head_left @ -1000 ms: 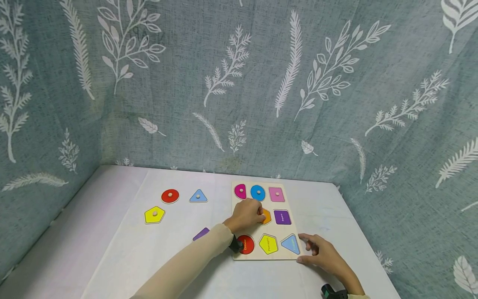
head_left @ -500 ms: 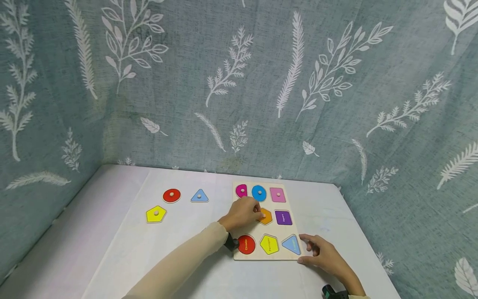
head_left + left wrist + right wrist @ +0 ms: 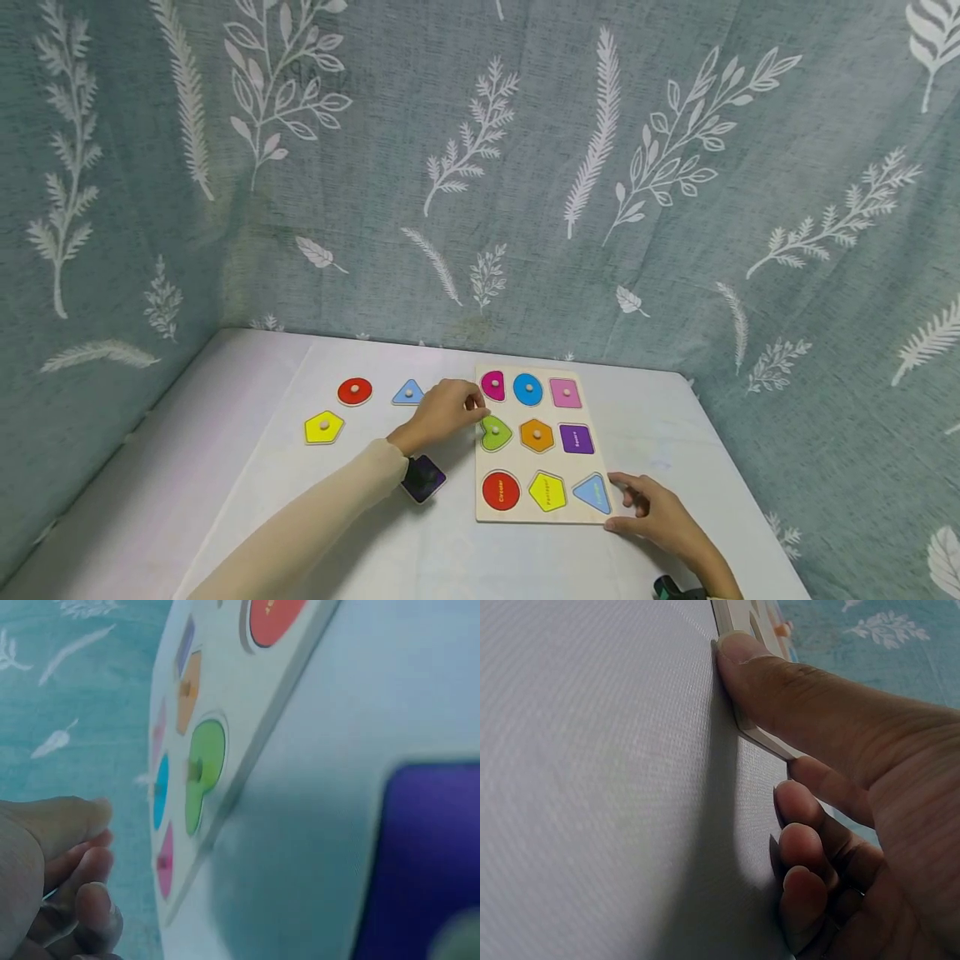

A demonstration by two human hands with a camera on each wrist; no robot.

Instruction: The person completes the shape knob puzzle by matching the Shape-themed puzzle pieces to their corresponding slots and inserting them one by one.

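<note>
Holds left hand (image 3: pixel 444 408) — loosely curled — just beside the green heart (image 3: pixel 495 440). Touches the wooden board (image 3: pixel 517 461) with right hand (image 3: pixel 654 515), thumb and forefinger apart.

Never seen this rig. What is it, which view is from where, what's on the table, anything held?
No machine: these are a person's bare left hand and right hand. The wide view comes from a camera worn on the head; the other two come from each wrist, watching that hand's work.

The white table bears a board carrying five knobbed pieces, including a pink square, heart and hexagon. Loose to its left lie a red circle, yellow pentagon, blue triangle and purple square.

The left hand holds nothing, near the heart. The right hand has a board corner between thumb and forefinger.
</note>
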